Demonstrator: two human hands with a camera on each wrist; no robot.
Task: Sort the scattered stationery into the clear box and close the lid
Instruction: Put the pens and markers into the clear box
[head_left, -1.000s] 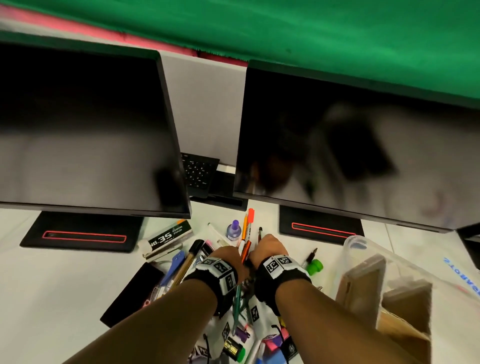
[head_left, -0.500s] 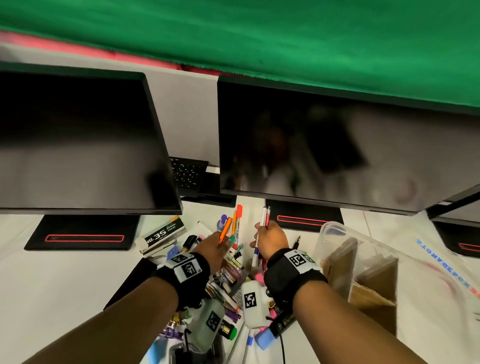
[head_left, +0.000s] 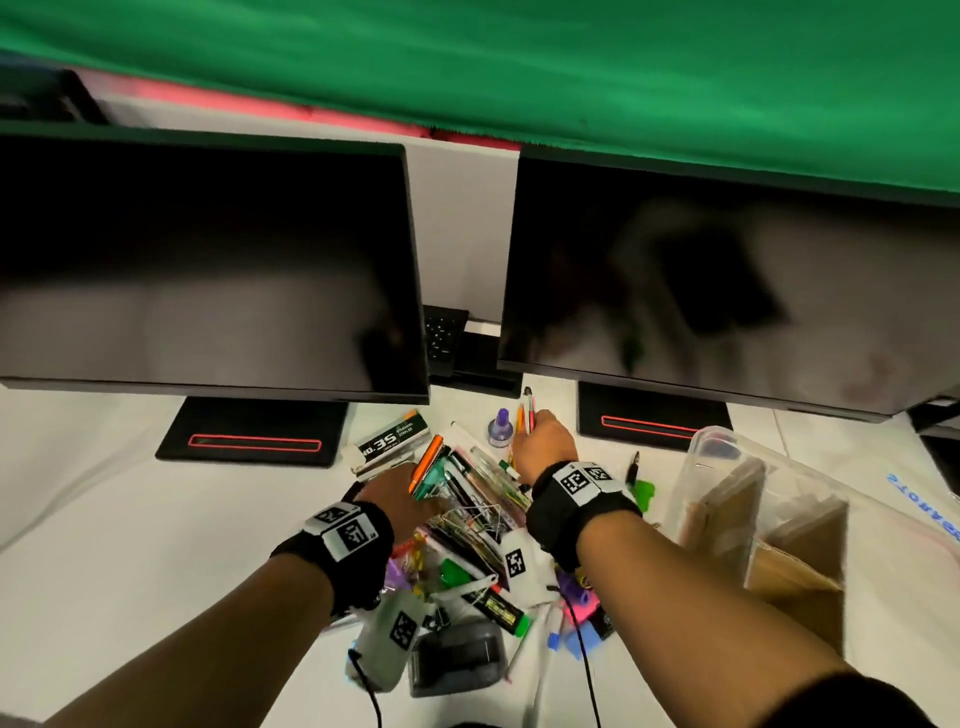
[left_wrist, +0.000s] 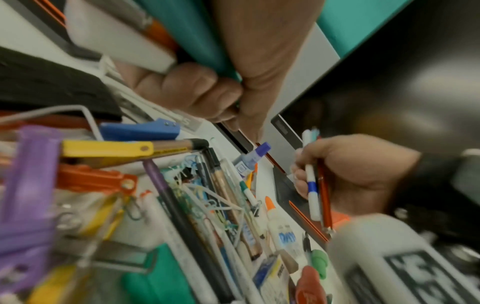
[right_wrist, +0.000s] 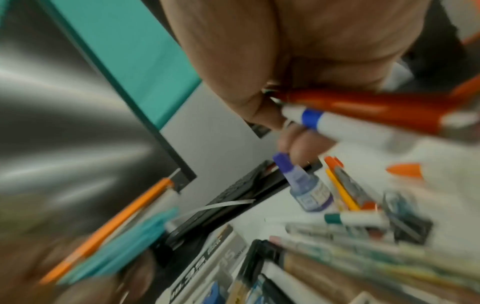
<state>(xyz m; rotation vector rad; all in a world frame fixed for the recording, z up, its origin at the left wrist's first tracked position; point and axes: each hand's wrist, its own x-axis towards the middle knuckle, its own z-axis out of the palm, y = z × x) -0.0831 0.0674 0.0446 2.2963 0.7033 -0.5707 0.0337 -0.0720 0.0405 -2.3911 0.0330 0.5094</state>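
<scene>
Purple-capped glue bottle (head_left: 501, 428), white blue-banded marker (left_wrist: 311, 185), orange pen (head_left: 426, 462), green backdrop (head_left: 571, 67)

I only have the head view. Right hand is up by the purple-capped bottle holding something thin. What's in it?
Observer: From the left wrist view, the right hand grips several pens, among them a white pen with a blue band and a red pen.
Operator: And the left hand? I see orange and teal past the knuckles.
Observer: The left hand has its fingers curled round a bundle: a teal pen, an orange one and a white piece beside them.
Operator: Anything under the right hand?
Observer: The right wrist view shows the purple-capped bottle standing just below the fingertips, not gripped.
</scene>
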